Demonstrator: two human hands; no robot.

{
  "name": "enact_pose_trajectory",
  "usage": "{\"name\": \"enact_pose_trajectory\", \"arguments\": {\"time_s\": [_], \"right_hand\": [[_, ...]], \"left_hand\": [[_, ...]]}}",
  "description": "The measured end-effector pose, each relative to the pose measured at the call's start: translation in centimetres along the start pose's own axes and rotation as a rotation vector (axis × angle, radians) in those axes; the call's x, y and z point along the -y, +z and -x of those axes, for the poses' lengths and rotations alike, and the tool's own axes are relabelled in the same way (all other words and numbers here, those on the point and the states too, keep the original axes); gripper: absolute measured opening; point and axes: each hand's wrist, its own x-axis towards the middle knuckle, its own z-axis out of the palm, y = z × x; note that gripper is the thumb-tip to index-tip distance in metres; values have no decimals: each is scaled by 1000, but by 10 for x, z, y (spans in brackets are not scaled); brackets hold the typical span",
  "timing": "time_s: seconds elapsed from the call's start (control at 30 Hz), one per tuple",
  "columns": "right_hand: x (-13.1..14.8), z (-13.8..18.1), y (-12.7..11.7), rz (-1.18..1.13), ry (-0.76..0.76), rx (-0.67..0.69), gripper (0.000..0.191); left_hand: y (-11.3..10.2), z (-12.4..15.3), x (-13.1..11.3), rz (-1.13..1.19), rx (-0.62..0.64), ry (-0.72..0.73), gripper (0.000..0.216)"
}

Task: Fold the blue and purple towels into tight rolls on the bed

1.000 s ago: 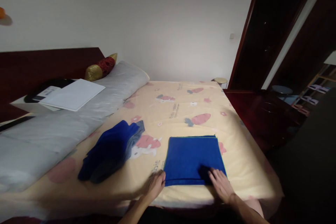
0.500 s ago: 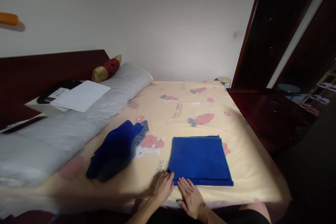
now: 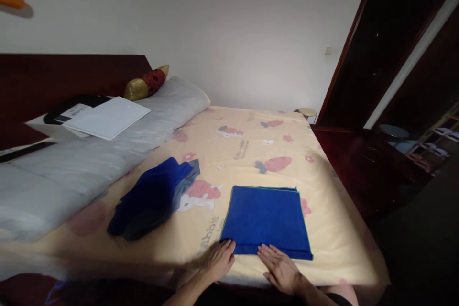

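A blue cloth (image 3: 266,217) with a thin green edge lies flat on the bed, its near edge turned over in a narrow fold. At the near left corner, my left hand (image 3: 220,260) has its bent fingers closed on the cloth. My right hand (image 3: 281,267) rests with fingers stretched out flat, the tips on the folded near edge around its middle. To the left sits a crumpled heap of darker blue and grey cloth (image 3: 152,198), apart from both hands.
The bed (image 3: 344,229) has a cream sheet printed with carrots and rabbits. Along its left side runs a grey covered bolster (image 3: 89,172), with a white flat box (image 3: 109,117) and a red and gold cushion (image 3: 148,83) on it. A stool (image 3: 307,112) stands beyond the far edge.
My right hand has slid right along the cloth's folded near edge, away from my left hand. My left hand stays at the near left corner. The view has shifted slightly.
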Motion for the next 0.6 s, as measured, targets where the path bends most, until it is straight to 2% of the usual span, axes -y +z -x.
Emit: {"name": "enact_pose_trajectory", "arguments": {"time_s": [0.17, 0.3, 0.43, 0.6], "right_hand": [[-41, 77, -19, 149, 40, 18, 62], [-57, 117, -26, 273, 69, -9, 61], [-63, 132, -25, 411, 90, -56, 59], [-70, 129, -15, 529, 97, -178, 49]], "left_hand": [[5, 0, -1, 25, -17, -3, 45], [6, 2, 1, -11, 24, 5, 52], [2, 1, 5, -68, 79, 33, 60], [-6, 0, 13, -104, 67, 15, 68]]}}
